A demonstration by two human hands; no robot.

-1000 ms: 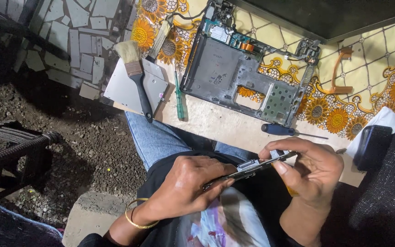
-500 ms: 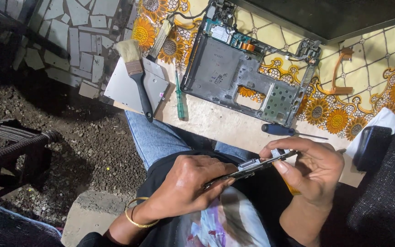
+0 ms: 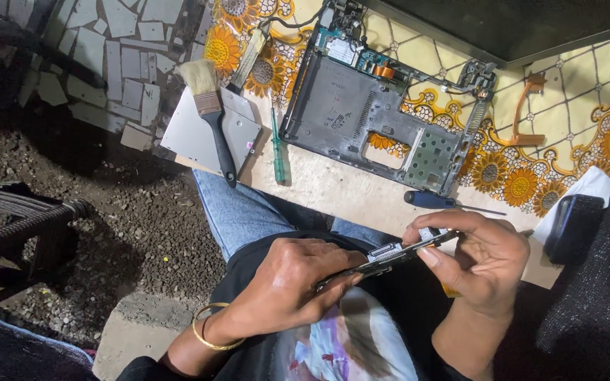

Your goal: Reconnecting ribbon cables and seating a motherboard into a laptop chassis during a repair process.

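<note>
Against the two earlier views, little has changed — both hands keep their places over the lap and the held part has not visibly shifted, which suggests fine, close work rather than a change of step. The left hand (image 3: 287, 282) is closed over the lower end of a slim metal component (image 3: 390, 252), fingers clamped on it; the right hand (image 3: 478, 257) pinches the upper end between thumb and fingertips. The component's long axis runs from lower left to upper right, its far end pointing toward the blue-handled screwdriver (image 3: 432, 200) on the table (image 3: 333, 187). Beyond lie the stripped laptop chassis (image 3: 375, 120), a green tool (image 3: 277, 144) and a brush (image 3: 210, 116) resting on a grey panel (image 3: 192, 134) — all untouched.
</note>
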